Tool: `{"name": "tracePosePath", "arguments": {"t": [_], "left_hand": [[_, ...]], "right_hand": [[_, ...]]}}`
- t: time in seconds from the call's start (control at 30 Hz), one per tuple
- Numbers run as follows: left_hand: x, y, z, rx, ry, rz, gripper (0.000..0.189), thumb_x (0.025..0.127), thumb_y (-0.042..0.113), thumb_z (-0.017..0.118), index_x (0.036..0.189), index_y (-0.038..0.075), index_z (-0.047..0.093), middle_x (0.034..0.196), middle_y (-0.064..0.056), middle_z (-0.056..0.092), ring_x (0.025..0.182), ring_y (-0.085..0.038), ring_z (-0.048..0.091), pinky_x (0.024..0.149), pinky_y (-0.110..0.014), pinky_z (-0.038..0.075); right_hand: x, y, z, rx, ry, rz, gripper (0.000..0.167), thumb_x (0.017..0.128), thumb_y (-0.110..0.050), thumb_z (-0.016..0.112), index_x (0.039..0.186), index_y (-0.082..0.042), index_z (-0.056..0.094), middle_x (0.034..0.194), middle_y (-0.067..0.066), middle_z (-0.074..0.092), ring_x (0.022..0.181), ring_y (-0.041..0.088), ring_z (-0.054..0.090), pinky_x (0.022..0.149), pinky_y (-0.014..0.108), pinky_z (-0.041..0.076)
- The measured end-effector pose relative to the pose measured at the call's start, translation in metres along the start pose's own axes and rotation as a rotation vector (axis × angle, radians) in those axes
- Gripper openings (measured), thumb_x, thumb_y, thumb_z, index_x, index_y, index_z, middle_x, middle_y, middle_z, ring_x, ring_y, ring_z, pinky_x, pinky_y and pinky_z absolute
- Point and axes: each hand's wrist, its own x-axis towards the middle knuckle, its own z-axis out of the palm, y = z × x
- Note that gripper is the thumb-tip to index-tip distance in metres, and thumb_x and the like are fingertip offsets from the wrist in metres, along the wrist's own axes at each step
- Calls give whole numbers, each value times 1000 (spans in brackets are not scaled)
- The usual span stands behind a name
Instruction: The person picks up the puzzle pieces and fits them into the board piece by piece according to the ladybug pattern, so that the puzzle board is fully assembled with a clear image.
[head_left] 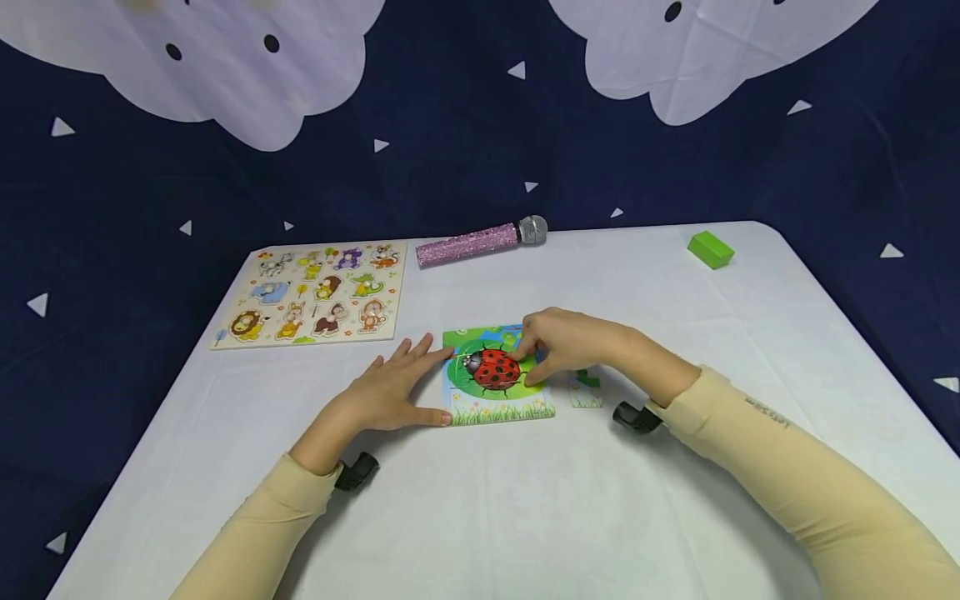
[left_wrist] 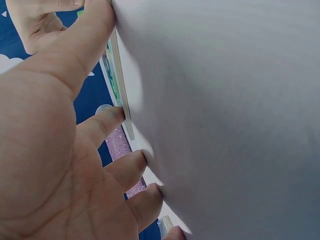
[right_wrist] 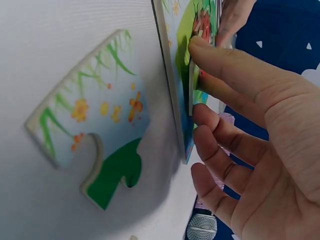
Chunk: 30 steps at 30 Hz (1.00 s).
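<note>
A ladybug jigsaw puzzle (head_left: pixel 495 414) lies flat at the middle of the table. My left hand (head_left: pixel 386 392) is beside it with spread fingers, the thumb and index finger touching its left edge. Over the puzzle's right part, my right hand (head_left: pixel 573 337) pinches a puzzle piece (right_wrist: pixel 191 95) between thumb and index finger. In the right wrist view this piece is seen nearly edge-on, close over the board, with the other fingers loosely bent. One loose puzzle piece (right_wrist: pixel 120 110), with grass, orange flowers and a dark green patch, lies on the cloth just right of the board.
An animal peg puzzle board (head_left: pixel 303 335) lies at the back left. A pink glitter microphone (head_left: pixel 472 244) rests near the table's back edge, and a green block (head_left: pixel 710 250) sits at the back right. White cloth covers the table (head_left: pixel 495 517); a dark blue patterned curtain (head_left: pixel 450 183) hangs behind.
</note>
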Motion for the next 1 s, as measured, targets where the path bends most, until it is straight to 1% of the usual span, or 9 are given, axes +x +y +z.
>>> {"name": "tracePosePath", "arguments": {"t": [0.23, 0.47, 0.73, 0.9, 1.0], "left_hand": [[0, 0, -1, -1, 4, 6, 102, 91, 57, 81, 172, 27, 28, 181, -15, 10, 166, -48, 10, 128, -78, 13], [0, -1, 0, -1, -2, 4, 102, 91, 58, 81, 172, 28, 28, 182, -15, 9, 167, -48, 9, 128, -78, 12], [0, -2, 0, 2, -3, 6, 102, 91, 59, 81, 172, 28, 27, 182, -15, 9, 167, -48, 9, 128, -78, 13], [0, -1, 0, -3, 1, 11, 102, 91, 58, 81, 172, 28, 28, 181, -15, 10, 167, -48, 9, 128, -79, 13], [0, -2, 0, -2, 4, 14, 102, 91, 59, 81, 172, 28, 28, 181, -15, 10, 167, -48, 10, 128, -79, 13]], "right_hand": [[1, 0, 2, -9, 27, 10, 40, 88, -26, 91, 123, -9, 82, 103, 0, 73, 88, 12, 62, 81, 30, 55], [1, 1, 5, -48, 39, 32, 41, 86, -29, 92, 122, -13, 82, 102, 0, 72, 91, 14, 62, 85, 34, 55], [0, 1, 6, -69, 61, 21, 41, 85, -29, 93, 121, -13, 83, 100, -2, 72, 89, 14, 62, 82, 33, 54], [0, 0, 6, -82, 64, 18, 44, 85, -31, 93, 125, -16, 81, 97, -2, 71, 86, 14, 59, 78, 33, 51], [0, 0, 6, -79, 69, 12, 43, 85, -31, 93, 124, -19, 78, 97, -2, 71, 86, 14, 60, 78, 34, 52]]}}
